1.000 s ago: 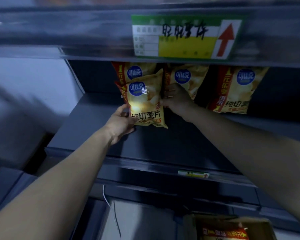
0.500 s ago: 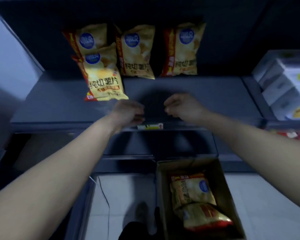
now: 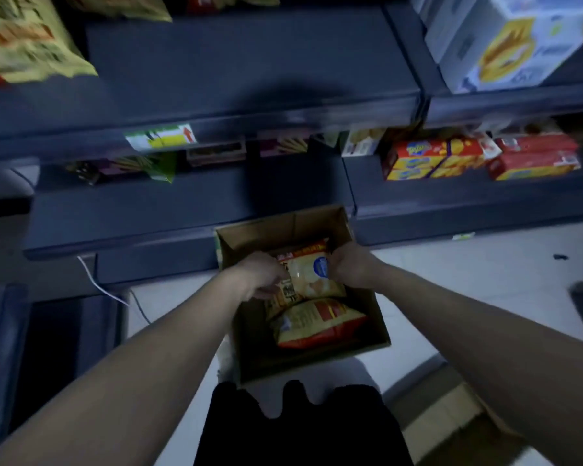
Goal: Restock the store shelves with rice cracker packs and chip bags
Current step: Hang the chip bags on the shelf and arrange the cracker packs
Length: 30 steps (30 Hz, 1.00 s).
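The person bends over an open brown cardboard box point(image 3: 285, 220) that stands on the pale floor point(image 3: 485, 264), just in front of the foot of the dark grey metal shelving point(image 3: 189, 210). Both hands are inside the box. The left hand point(image 3: 265, 277) has its fingers curled on the left edge of a puffed yellow chip bag with a red band and a blue round logo point(image 3: 312, 275). The right hand point(image 3: 347, 265) grips the upper right corner of the same bag, but how its fingers lie is hidden behind the back of the hand. Holding the bag at two opposite sides probably keeps the airy pack level and saves the chips from crushing when it is lifted out.

This bag lies at the far end of the box, partly over a second yellow and red chip bag point(image 3: 318, 326) at the near end, so two bags can be counted in the box. On the upper shelf point(image 3: 249, 62), towards its left back corner, at least two more yellow bags point(image 3: 24, 38) show, blurred and cut off at the edge of view. The wide bare part beside them is likely the place for the held bag.
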Tool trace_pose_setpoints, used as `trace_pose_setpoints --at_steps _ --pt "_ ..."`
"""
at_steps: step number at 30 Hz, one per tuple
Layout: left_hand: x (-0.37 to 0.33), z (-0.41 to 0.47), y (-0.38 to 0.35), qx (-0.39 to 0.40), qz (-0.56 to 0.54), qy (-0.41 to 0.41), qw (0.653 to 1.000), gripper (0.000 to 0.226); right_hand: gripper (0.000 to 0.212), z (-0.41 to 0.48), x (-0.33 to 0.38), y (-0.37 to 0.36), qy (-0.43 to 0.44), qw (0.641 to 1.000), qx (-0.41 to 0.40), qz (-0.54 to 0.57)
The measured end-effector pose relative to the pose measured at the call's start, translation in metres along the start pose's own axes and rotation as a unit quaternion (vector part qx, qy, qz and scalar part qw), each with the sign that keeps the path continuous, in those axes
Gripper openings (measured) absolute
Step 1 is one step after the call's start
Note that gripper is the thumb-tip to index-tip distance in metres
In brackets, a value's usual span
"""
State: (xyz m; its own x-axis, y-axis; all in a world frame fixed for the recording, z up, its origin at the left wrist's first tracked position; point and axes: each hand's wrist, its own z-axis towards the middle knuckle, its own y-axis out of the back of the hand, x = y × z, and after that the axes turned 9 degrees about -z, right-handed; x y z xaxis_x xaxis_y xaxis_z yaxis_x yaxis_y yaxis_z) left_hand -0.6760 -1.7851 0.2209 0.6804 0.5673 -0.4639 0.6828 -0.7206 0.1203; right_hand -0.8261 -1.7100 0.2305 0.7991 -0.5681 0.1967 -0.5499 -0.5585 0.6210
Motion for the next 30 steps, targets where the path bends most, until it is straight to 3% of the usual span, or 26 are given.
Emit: trace_pose_setpoints --at_steps 5,10,14,17,21,24,30 --pt "0.027 0.030 -0.017 -0.020 0.012 0.026 0.999 0.044 0.040 0.016 -0.022 -0.047 0.037 0.992 0.074 -0.091" --pt "0.024 0.070 -0.016 -0.069 0.188 -0.092 0.975 0.051 0.044 0.031 -0.024 -0.068 0.011 0.984 0.141 -0.109" --pt "0.010 0.105 -0.012 -0.016 0.297 -0.140 0.944 0.058 0.051 0.046 -0.021 -0.073 0.007 0.974 0.181 -0.137" --pt "0.005 0.128 -0.009 0.025 0.352 -0.108 0.929 0.077 0.052 0.054 -0.024 -0.077 0.013 0.962 0.205 -0.179" --pt "0.009 0.147 -0.009 0.045 0.371 -0.064 0.925 0.091 0.035 0.065 -0.032 -0.087 0.015 0.956 0.179 -0.231" --pt "0.012 0.146 -0.013 0.039 0.426 -0.044 0.903 0.088 0.037 0.069 -0.034 -0.088 -0.014 0.966 0.143 -0.215" --pt "0.005 0.130 -0.012 0.099 0.332 -0.049 0.937 0.071 0.043 0.068 -0.033 -0.081 -0.023 0.972 0.123 -0.199"
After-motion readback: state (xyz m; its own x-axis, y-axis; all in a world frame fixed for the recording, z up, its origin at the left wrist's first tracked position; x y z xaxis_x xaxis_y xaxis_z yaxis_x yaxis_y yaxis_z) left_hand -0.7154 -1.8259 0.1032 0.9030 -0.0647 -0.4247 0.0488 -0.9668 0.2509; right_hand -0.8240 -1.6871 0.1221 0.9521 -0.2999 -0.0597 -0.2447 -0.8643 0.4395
